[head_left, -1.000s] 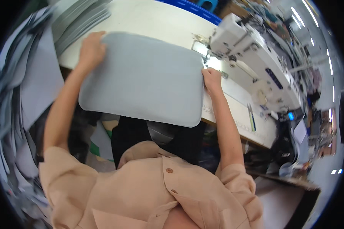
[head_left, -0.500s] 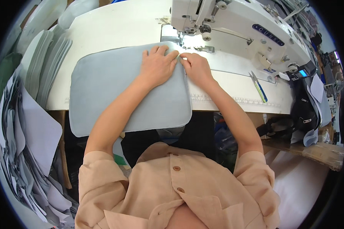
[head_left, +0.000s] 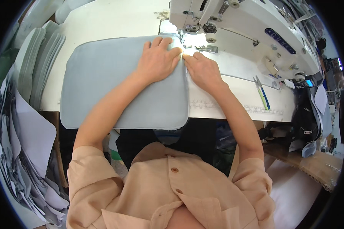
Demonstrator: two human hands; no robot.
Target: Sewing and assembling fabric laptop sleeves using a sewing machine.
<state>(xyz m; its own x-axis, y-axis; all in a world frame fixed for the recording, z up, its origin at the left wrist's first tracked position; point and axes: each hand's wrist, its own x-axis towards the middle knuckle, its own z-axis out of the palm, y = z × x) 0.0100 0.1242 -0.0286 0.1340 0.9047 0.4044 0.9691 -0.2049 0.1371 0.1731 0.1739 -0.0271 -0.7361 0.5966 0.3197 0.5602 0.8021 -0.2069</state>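
Observation:
A large grey-blue fabric panel with rounded corners lies on the white sewing table, its far right corner beneath the needle area of a white sewing machine. My left hand rests on top of the panel near its right edge, fingers spread and thumb toward that edge. Close beside it, my right hand is closed in a pinch at the panel's right edge, just on the near side of the presser foot. The fingertips of both hands nearly meet there. The panel's near edge overhangs the table front.
Scissors with green and blue handles lie right of my right arm. Stacked grey pieces stand at the left, above a heap of loose fabric. A ruler strip runs along the table's front. A black bag hangs at the right.
The panel has moved a little away from me at the machine and turned slightly. Both hands stay at its right edge. My whole view has tilted somewhat.

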